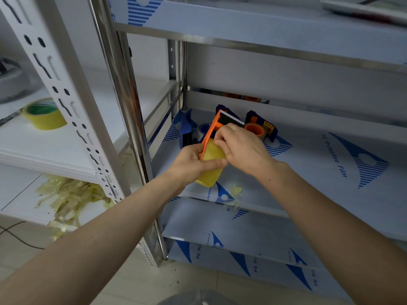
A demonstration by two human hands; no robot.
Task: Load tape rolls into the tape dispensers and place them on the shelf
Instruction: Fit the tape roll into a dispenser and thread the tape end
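Yellow tape roll [213, 155], seated in orange tape dispenser [211, 131], gripped by left hand [191, 164] above steel shelf's [308, 172] near-left edge. Roll's top pinched by right hand [240, 146]. Tape end best drawn flat toward far serrated blade [233, 119].

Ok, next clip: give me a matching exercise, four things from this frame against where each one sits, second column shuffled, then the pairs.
Things
1. green-core tape roll
2. orange dispenser with yellow roll
3. tape scraps
4. blue dispenser

Places
A. held between the left hand and right hand
B. lower white shelf, at left
C. upper white shelf, at left
D. steel shelf, behind the hands

Pairs: 1-C, 2-A, 3-B, 4-D
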